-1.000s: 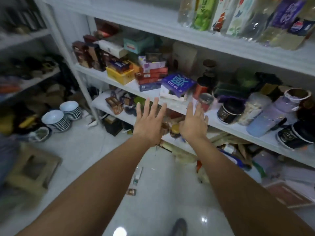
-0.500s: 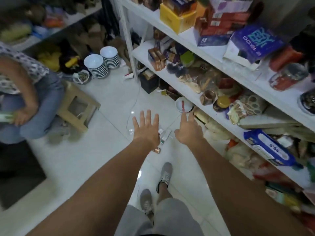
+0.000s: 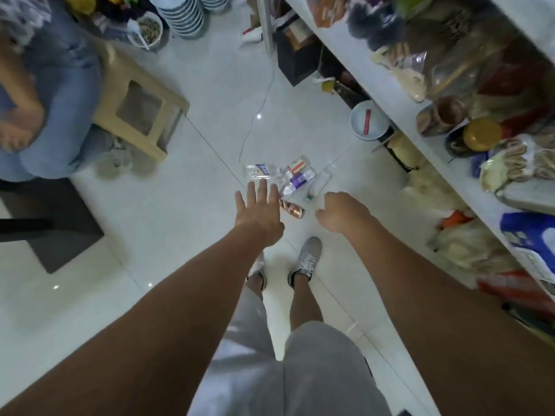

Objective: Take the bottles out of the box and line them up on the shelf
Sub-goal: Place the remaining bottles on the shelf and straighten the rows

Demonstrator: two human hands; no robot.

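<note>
White tiled floor seen from straight above, glossy, crossed by a thin white cable. Lying on it just ahead of two grey shoes: a small cluster of bottles, all on their sides and close together. Farthest left, a clear blue-label bottle. In the middle, two with purple and red-and-white labels. To the right, another clear one. Just nearer, a copper can, also on its side.

Left hand stretched out above the floor, palm down, fingers straight and spread, fingertips just short of the blue-label bottle in this view, holding nothing. Right hand about level with it, just right of the can, fingers loosely curled downward and partly hidden under the hand, nothing seen in its grasp. Height of either hand above the floor: impossible to tell.

Along the right, a white shelf crowded with bags, packets and jars — among them a jar with a yellow lid. Below its edge, on the floor, a pale plate with a red stick on it. At upper left, a beige stool, and beside it a seated person in jeans. Stacked bowls at the top edge — a dark mat at far left. Grey shorts at the bottom.
</note>
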